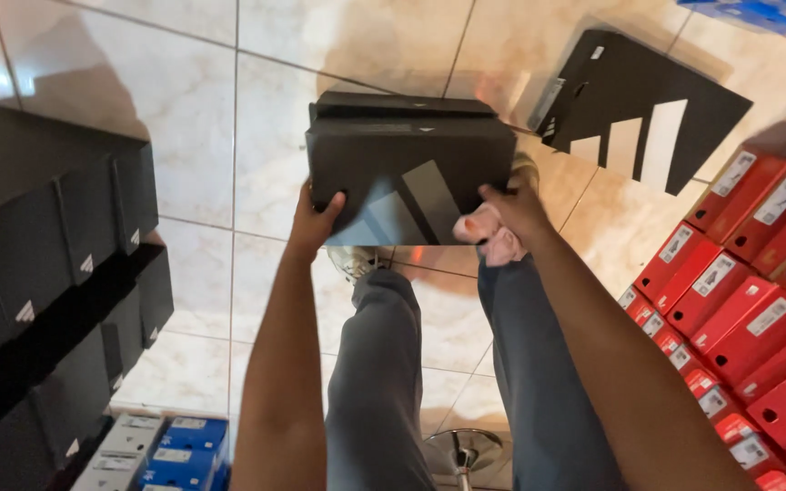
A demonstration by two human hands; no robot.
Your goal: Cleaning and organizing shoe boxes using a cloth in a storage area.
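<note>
I hold a black shoe box [408, 164] with grey diagonal stripes out in front of me, above the tiled floor. My left hand [314, 221] grips its lower left corner, thumb on the face of the box. At the lower right corner is my right hand [513, 209], which also clutches a pink cloth [491, 235] against the box. The lid sits slightly offset at the top edge. My legs in grey trousers [384, 364] show below the box.
A stack of black shoe boxes [47, 273] rises on the left, with blue and white boxes [161, 450] beneath. Red shoe boxes [757, 300] are stacked on the right. A flattened black striped box [639, 105] lies on the floor tiles [193, 109]. A metal stool base [461, 450] is between my legs.
</note>
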